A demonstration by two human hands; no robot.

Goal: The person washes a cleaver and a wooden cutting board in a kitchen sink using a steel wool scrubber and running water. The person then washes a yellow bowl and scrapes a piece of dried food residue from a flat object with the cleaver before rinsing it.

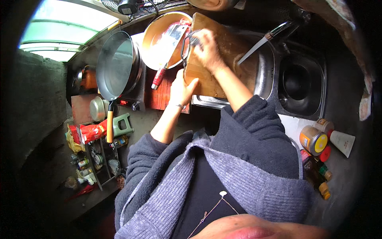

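Observation:
A wooden cutting board lies tilted across the left basin of the metal sink, and water streams from the faucet onto it. My left hand grips the board's left edge, below its dark metal handle. On the board's upper part, my right hand is closed on a dark scrubber, slightly blurred. Left of the board, a cleaver with a red handle rests across a wide cream bowl that holds what looks like raw meat.
A wok with a wooden handle stands tilted on the cooktop at left. The second sink basin is at right, with jars and bottles below it. A green stool and a loaded rack stand lower left.

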